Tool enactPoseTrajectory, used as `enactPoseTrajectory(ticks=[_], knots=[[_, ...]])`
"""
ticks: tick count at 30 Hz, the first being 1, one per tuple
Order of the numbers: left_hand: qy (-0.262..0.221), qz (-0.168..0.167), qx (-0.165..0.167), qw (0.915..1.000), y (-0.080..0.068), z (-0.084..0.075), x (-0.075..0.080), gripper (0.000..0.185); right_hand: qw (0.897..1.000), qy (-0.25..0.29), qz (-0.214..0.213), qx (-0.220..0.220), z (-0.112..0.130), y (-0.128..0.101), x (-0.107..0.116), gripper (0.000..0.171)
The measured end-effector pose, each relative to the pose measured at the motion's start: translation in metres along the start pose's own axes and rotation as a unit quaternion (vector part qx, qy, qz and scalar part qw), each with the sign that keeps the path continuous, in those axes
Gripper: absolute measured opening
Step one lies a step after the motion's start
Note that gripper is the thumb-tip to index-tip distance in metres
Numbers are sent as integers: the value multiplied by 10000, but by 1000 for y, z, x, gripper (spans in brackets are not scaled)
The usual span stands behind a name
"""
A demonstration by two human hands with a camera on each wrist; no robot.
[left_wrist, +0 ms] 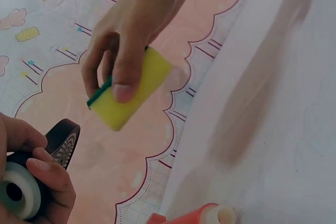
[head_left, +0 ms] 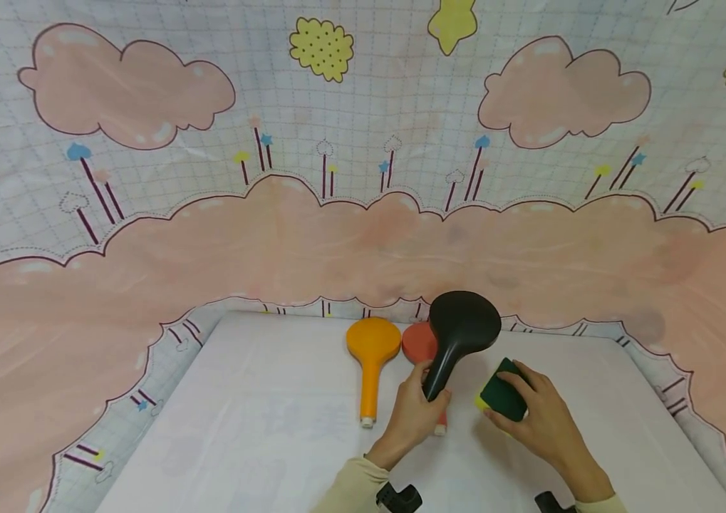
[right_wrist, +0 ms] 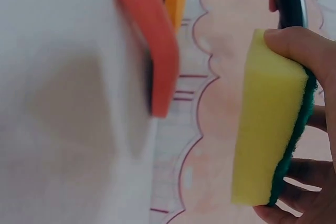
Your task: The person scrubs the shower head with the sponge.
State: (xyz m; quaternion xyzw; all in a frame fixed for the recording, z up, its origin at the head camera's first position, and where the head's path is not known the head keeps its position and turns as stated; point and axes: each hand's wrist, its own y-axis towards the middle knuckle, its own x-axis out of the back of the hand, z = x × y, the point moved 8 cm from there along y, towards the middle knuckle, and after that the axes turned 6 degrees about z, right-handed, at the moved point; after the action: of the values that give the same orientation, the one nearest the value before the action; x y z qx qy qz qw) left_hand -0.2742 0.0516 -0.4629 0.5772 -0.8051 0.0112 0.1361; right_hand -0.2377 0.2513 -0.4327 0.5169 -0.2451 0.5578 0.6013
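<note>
Black shower head [head_left: 465, 320], gripped by the left hand [head_left: 412, 405], slants away and rightward over the red shower head [head_left: 417, 342]. Right of that, the right hand [head_left: 547, 420] holds a sponge [head_left: 504, 393].

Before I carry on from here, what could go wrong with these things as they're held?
The left hand holds the black shower head near its lower end, so its wide top could twist if pushed.
The right hand pinches the sponge, which might slip under pressure.
The red shower head lies close beside the orange shower head; a low sweep could knock them together.
</note>
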Motion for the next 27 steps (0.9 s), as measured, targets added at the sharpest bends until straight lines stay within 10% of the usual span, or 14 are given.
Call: enactPoseTrajectory(ticks=[16,27], knots=[[262,-192,-220,9992,-17,-5,29,53,9849,207,-1341,1071,48,3,28,75],[577,-148,-122,9981,-29,-3,40,54,9749,346,-1497,1611,71,15,25,69]])
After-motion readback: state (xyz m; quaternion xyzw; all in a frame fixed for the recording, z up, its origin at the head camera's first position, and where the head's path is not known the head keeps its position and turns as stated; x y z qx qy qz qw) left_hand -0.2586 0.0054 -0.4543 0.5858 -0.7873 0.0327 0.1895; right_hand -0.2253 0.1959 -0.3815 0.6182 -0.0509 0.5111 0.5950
